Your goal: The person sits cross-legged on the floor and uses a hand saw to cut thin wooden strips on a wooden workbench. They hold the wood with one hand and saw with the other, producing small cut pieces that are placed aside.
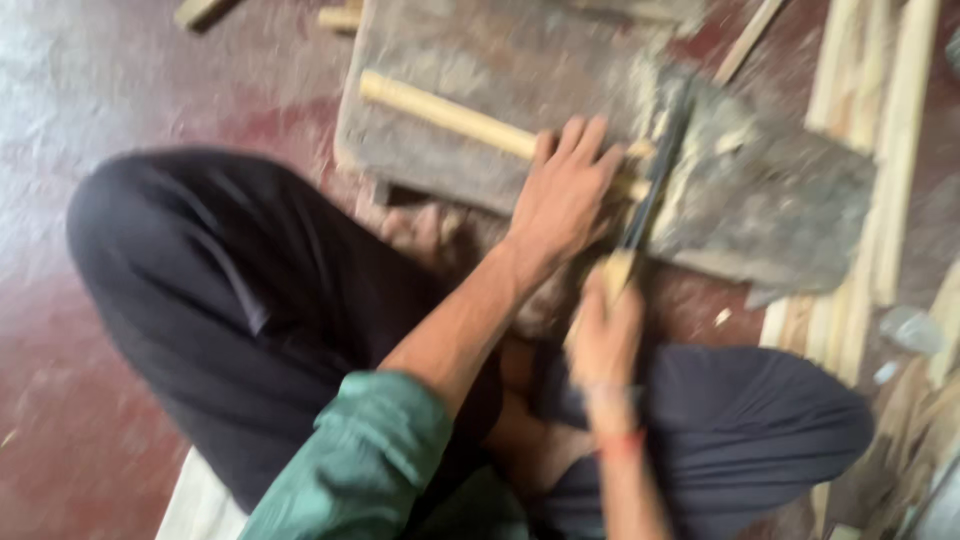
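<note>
Soft, even daylight with a pale sheen on the floor (60,90) at upper left, faint shadows, and heavy motion blur smearing the whole view, both hands included.

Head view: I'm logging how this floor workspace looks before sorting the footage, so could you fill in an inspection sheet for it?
Surface: worn grey wooden slab lying on a dark red floor; picture is motion-blurred.
Job's things: pale wooden stick lying across the slab; dark-bladed tool with a pale handle, blade over the stick.
Clutter: pale wood strips piled at the right; small offcuts at the top edge.
Hands: left hand presses down on the stick; right hand grips the tool's handle.
Cables: nothing seen.
Surroundings: the person sits cross-legged in dark trousers with a green sleeve; no one else seen.
</note>
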